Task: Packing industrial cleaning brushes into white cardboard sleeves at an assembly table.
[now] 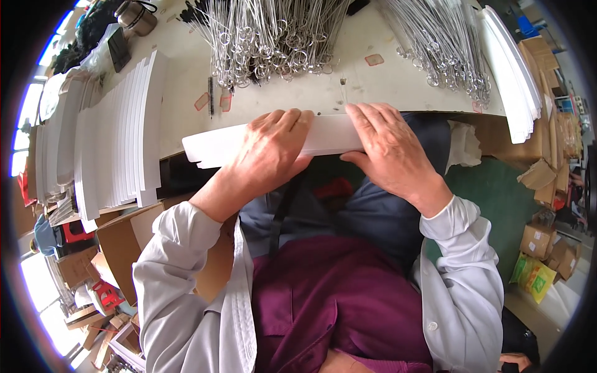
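A long, narrow white folded carton (214,144) lies across the table's near edge, with a cut notch at its left end. My left hand (270,143) is closed over its middle part, fingers on top and thumb on the near side. My right hand (393,148) grips it by the right end in the same way, the thumb stretched along the near edge. Part of the carton is hidden beneath both hands. Just beyond it, a thin brush with dark bristles (211,99) lies on the tabletop.
A big heap of ring-ended wire brushes (267,43) covers the table's far middle, with another heap (444,53) at the far right. White flat cartons (118,133) stand stacked at left, more cartons (510,74) at right. A metal flask (137,17) stands far left.
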`<state>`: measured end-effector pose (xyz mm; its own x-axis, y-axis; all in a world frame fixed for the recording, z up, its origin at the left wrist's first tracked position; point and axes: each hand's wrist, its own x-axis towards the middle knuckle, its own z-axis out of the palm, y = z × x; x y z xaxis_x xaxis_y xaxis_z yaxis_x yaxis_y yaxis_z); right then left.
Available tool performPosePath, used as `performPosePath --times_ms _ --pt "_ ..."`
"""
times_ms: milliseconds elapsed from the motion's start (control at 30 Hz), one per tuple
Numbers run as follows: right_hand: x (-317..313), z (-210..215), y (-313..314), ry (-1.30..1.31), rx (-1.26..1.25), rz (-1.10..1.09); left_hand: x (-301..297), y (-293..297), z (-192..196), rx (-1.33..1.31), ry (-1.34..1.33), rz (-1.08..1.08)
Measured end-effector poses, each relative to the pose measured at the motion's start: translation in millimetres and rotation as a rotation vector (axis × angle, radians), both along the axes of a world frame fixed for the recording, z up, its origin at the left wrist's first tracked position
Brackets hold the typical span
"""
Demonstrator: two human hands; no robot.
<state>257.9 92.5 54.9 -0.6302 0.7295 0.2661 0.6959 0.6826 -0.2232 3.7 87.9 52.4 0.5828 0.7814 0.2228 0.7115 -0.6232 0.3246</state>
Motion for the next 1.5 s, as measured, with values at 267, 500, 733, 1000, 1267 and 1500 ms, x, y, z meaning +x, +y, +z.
performPosePath --times_ms 267,500,733,1000,1267,1500 --pt "-10 -15 8 -0.055 0.075 0.11 11 4 -1 -0.043 -0.001 0.006" --pt "-2 -13 33 -0.05 0.135 0.107 -24 11 -3 0.064 0.053 0.116" --pt "-2 -25 69 -0.065 0.193 0.124 -20 28 -20 0.137 0.03 0.167" --pt "-3 -40 75 0.072 0.136 0.113 -9 27 -23 0.084 -0.062 0.266" --pt "-4 -33 62 0.029 0.084 0.103 -3 10 -40 0.201 -0.094 0.318" --pt "-2 -46 51 0.021 0.09 0.095 -16 -4 -56 0.219 0.072 0.281"
